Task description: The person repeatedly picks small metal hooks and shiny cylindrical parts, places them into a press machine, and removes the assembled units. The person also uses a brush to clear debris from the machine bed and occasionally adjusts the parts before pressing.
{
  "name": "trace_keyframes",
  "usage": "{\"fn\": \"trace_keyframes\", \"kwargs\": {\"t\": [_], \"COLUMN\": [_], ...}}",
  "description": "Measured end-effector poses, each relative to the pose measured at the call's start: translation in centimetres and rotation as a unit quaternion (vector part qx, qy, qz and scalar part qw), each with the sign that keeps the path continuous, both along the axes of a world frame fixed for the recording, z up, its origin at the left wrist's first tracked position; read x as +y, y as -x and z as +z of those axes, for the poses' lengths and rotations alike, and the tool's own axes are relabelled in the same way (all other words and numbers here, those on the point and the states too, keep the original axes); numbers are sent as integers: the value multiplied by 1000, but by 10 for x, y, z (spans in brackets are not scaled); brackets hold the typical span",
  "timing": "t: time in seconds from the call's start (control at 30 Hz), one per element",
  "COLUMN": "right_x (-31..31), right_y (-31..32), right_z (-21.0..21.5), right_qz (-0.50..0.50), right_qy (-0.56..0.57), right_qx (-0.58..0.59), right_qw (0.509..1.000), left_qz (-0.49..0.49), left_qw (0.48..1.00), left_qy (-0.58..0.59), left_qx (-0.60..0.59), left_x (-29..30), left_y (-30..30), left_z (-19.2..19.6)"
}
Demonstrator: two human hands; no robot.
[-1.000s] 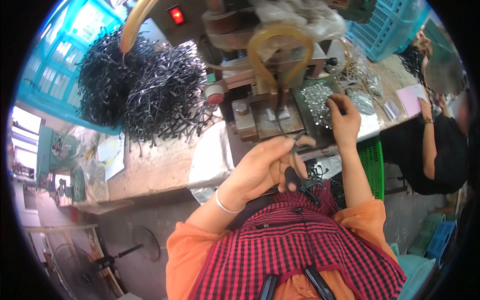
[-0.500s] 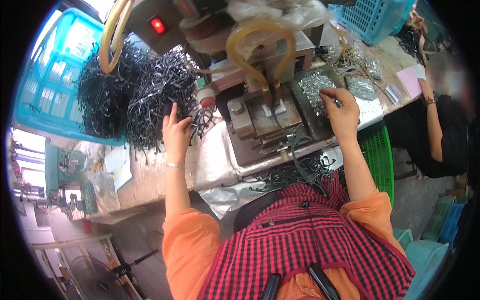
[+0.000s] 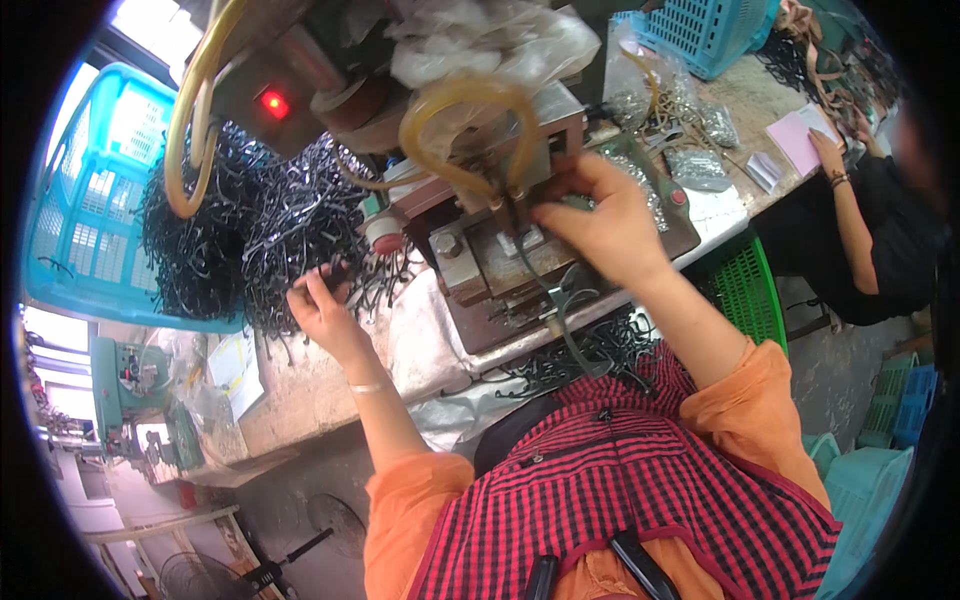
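Note:
My right hand (image 3: 612,225) reaches in beside the die of a bench press (image 3: 520,250). Its fingers are bent together at the tooling, and whatever they pinch is too small or hidden to make out. A dark strap (image 3: 570,345) runs from the die over the press's front edge. My left hand (image 3: 330,318) is at the near edge of a heap of black straps (image 3: 290,220). Its fingers are curled together against dark pieces; what lies between them cannot be made out. Small silver metal pieces (image 3: 650,190) fill a tray right of the die, partly behind my right hand.
A yellowish hose (image 3: 470,85) loops in front of the press head. A red button (image 3: 384,236) sticks out at its left. The blue crate (image 3: 95,230) stands at the left. More black straps (image 3: 530,365) lie by my lap. At the right, a co-worker's hand (image 3: 828,155) touches pink paper (image 3: 795,145).
My right hand has moved left from the tray of metal pieces to the press die. My left hand has shifted slightly left and down, its fingers now curled. The whole view has turned a little.

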State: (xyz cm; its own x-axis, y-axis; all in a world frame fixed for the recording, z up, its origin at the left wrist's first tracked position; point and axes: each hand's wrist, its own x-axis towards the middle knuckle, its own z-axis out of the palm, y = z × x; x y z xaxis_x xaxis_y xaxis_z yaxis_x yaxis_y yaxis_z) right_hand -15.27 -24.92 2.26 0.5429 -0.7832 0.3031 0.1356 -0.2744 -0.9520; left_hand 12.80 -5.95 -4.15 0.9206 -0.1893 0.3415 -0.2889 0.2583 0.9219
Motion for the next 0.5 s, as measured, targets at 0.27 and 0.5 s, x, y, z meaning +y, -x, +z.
{"fn": "trace_keyframes", "kwargs": {"t": [0.27, 0.5], "right_x": [7, 33], "right_y": [-2, -3], "right_z": [-1, 21], "right_qz": [30, 58], "right_qy": [-48, -137], "right_qx": [-11, -115], "right_qw": [998, 982], "left_qz": [-194, -207], "left_qw": [944, 927], "left_qy": [210, 158], "left_qx": [-167, -269], "left_x": [-3, -32], "left_y": [104, 106], "left_z": [94, 126]}}
